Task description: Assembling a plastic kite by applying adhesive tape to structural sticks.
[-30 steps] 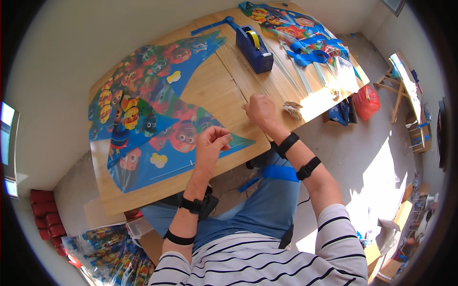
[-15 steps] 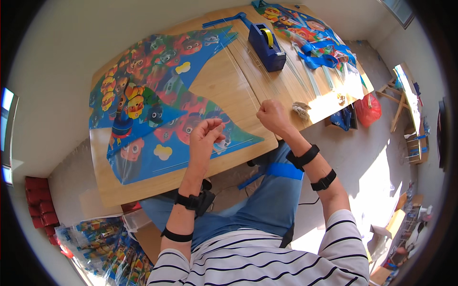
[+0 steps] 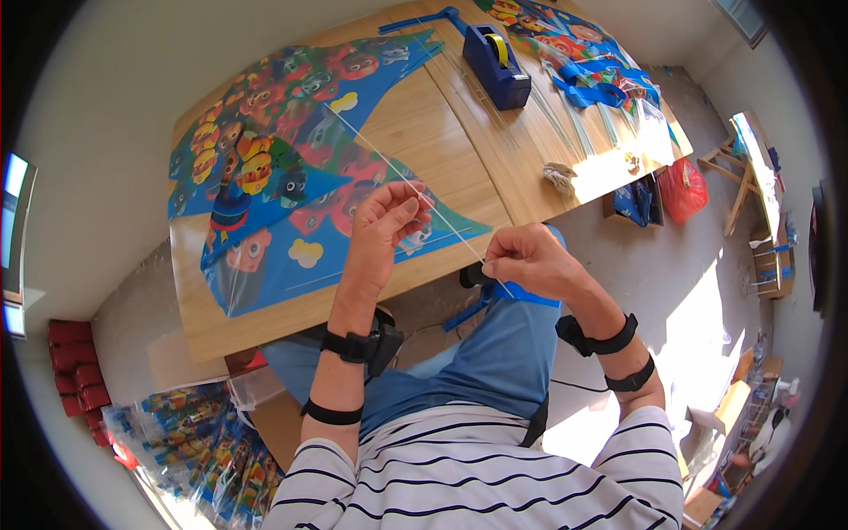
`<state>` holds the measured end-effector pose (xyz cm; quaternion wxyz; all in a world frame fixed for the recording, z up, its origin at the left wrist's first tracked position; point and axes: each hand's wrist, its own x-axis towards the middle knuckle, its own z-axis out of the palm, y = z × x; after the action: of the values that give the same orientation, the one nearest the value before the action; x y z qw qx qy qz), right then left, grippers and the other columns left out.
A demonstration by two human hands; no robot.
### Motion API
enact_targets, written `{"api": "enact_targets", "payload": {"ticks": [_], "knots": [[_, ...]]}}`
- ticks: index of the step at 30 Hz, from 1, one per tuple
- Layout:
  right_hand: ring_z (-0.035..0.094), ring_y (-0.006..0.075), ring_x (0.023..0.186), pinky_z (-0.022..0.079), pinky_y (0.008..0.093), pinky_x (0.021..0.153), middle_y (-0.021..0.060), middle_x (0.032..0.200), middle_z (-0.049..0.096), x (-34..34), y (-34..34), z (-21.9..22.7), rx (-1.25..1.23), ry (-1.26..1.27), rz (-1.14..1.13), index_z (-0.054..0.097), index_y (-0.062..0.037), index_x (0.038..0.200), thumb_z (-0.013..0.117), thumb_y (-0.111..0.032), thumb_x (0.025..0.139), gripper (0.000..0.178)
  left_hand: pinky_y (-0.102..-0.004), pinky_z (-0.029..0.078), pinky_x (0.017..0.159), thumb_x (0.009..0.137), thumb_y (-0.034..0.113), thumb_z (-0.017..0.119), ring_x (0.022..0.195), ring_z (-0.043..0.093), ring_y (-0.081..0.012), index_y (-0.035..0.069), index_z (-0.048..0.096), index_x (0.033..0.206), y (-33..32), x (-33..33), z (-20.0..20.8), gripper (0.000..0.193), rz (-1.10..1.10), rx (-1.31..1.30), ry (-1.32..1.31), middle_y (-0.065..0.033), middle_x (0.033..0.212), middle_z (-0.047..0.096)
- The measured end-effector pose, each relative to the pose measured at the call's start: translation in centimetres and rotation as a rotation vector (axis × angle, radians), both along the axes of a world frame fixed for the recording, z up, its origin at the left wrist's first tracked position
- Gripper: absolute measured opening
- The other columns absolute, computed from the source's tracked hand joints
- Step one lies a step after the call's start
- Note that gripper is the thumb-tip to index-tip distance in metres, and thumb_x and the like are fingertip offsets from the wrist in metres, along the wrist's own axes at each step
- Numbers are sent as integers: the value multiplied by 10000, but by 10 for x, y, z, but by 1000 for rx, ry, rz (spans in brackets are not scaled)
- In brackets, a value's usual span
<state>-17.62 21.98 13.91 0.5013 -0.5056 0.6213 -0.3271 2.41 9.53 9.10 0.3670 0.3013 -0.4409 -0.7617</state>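
Note:
A thin white rod [image 3: 455, 230] runs diagonally from over the printed sheet down past the table's front edge. My right hand [image 3: 537, 262] pinches it near its lower end, between thumb and bent fingers. Farther up the rod, my left hand [image 3: 382, 225] has its fingers curled, with the tips closed on the rod. Beneath the left hand, a glossy blue plastic sheet with cartoon figures [image 3: 305, 199] lies spread on the wooden table [image 3: 415, 124]. Its left part is folded over, and thin straight strips show along its lower edge.
A dark blue tape dispenser [image 3: 496, 75] stands at the far middle, beside several thin clear rods [image 3: 570, 124]. Another printed sheet with blue ribbon [image 3: 592, 93] lies far right. A small bundle of string [image 3: 559, 178] rests near the edge. A red bag [image 3: 682, 196] sits below the table.
My right hand has come down toward the table's front edge and turned from a fist to a pinch. The rod now shows plainly across both hands. The left hand has shifted slightly upward.

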Motion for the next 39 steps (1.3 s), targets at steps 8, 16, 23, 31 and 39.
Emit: {"api": "enact_targets", "payload": {"ticks": [8, 16, 23, 31, 39], "knots": [[482, 77, 558, 389, 271, 497, 19, 599, 556, 6, 8, 2, -41, 24, 36, 615, 25, 735, 663, -104, 789, 148, -242, 531, 695, 915, 67, 608, 734, 641, -121, 37, 602, 900, -5, 8, -8, 34, 40, 63, 152, -74, 858, 671], [608, 98, 628, 445, 259, 533, 37, 662, 598, -6, -4, 9, 84, -92, 154, 652, 19, 876, 641, -197, 891, 216, -266, 553, 695, 925, 70, 541, 737, 654, -154, 34, 578, 919, -8, 10, -1, 52, 93, 74, 131, -114, 870, 670], [643, 230, 879, 564, 367, 759, 147, 1116, 583, -129, -129, -39, -115, 8, -559, 521, -5, 1286, 620, -191, 899, 441, -262, 549, 695, 909, 58, 540, 721, 646, -155, 20, 570, 894, -8, 16, -3, 51, 98, 86, 36, -122, 854, 667], [684, 299, 812, 600, 425, 639, 174, 1050, 599, -185, -236, -44, -19, -6, -652, 535, 36, 1172, 595, -123, 871, 346, -271, 544, 696, 905, 50, 539, 714, 641, -162, 10, 569, 890, -9, 6, -6, 52, 99, 120, -74, -124, 857, 664], [679, 364, 734, 599, 477, 604, 222, 963, 593, -201, -251, -36, 85, 32, -580, 531, 102, 1096, 613, -95, 853, 324, -273, 546, 700, 907, 38, 541, 733, 649, -166, 2, 572, 906, -11, -9, -14, 47, 59, 171, -95, -126, 862, 664]]}}
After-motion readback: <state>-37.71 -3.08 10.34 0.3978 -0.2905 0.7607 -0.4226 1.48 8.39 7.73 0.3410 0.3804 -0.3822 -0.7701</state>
